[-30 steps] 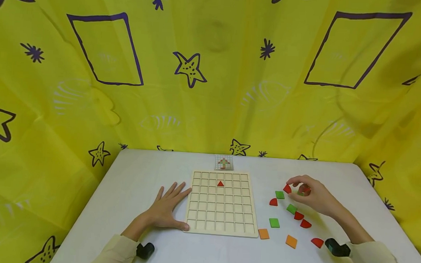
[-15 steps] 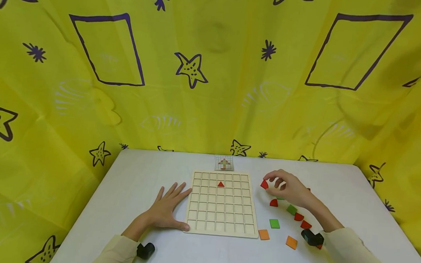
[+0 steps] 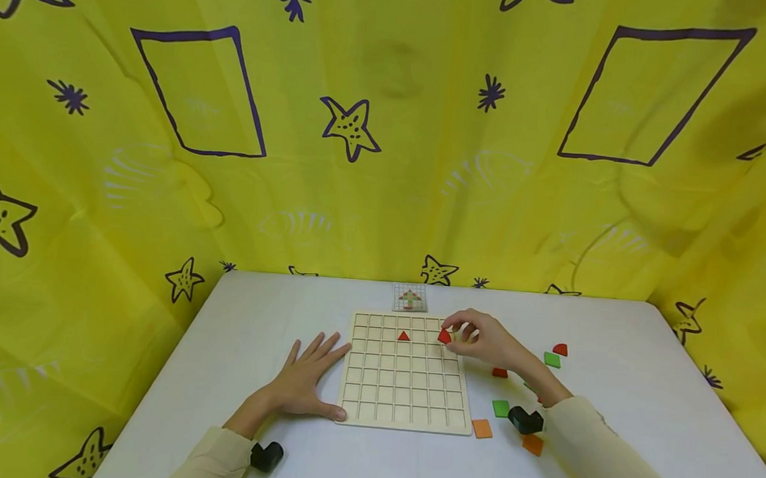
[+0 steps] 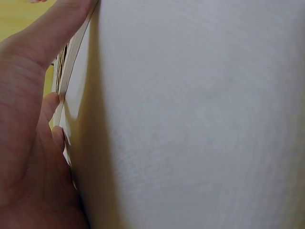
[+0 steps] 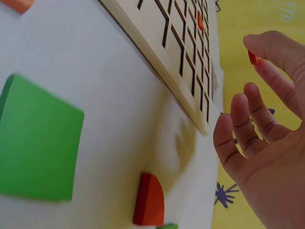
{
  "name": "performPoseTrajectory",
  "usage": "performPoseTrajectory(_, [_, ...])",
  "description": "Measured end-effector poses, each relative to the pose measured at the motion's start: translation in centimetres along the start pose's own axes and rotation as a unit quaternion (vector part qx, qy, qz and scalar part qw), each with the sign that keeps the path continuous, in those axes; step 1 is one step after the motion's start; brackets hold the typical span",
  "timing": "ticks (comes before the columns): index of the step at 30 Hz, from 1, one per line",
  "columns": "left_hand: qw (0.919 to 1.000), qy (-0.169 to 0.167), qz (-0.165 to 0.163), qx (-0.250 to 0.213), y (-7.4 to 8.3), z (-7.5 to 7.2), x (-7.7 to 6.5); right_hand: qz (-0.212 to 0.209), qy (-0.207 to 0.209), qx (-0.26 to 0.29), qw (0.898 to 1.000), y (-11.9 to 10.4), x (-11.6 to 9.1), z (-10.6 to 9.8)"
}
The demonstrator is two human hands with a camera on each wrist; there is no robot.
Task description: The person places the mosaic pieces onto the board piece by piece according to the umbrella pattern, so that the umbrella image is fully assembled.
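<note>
A pale wooden grid board (image 3: pixel 401 426) lies on the white table, with a red triangle (image 3: pixel 404 336) in one of its upper cells. My right hand (image 3: pixel 488 343) pinches a red quarter-circle piece (image 3: pixel 444 336) between thumb and index finger, over the board's upper right part. In the right wrist view the same red piece (image 5: pixel 253 58) shows as a sliver at the fingertips, the other fingers loosely bent. My left hand (image 3: pixel 302 382) lies with fingers spread beside the board, thumb and fingertips at its left edge. In the left wrist view the thumb (image 4: pixel 52 33) reaches to the board's edge.
A small pattern card (image 3: pixel 409 298) lies behind the board. Right of the board are loose green squares (image 3: pixel 500 408), orange squares (image 3: pixel 482 428) and red rounded pieces (image 3: pixel 560 349), some partly hidden under the right forearm. A yellow curtain (image 3: pixel 386 195) hangs behind the table.
My right hand has moved left from among the loose pieces to over the board, carrying the red quarter-circle piece. The left hand has stayed at the board's edge.
</note>
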State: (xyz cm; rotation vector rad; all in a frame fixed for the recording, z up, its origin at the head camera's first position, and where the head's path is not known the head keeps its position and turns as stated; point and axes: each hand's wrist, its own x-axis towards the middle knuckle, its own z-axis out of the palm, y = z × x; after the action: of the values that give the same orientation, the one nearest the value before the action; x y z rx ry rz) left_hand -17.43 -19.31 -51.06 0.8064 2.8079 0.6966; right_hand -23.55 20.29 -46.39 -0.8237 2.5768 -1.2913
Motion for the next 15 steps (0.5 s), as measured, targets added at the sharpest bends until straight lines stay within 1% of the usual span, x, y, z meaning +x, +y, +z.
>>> performPoseTrajectory(3, [0.9997, -0.016, -0.016, 0.001, 0.4, -0.3, 0.0, 0.005, -0.009, 0.008, 1.0, 0.0, 0.7, 0.8])
performPoseTrajectory(5, [0.9994, -0.023, -0.024, 0.008, 0.4, -0.3, 0.1, 0.008, -0.015, 0.008, 1.0, 0.0, 1.1, 1.4])
performPoseTrajectory(11, [0.9992, -0.026, -0.028, 0.009, 0.2, -0.2, 0.2, -0.001, -0.037, 0.016, 0.999, -0.2, 2.3, 2.5])
performPoseTrajectory(15, [0.999, -0.028, -0.03, 0.016, 0.2, -0.2, 0.2, 0.014, -0.05, 0.015, 0.999, -0.3, 2.7, 2.9])
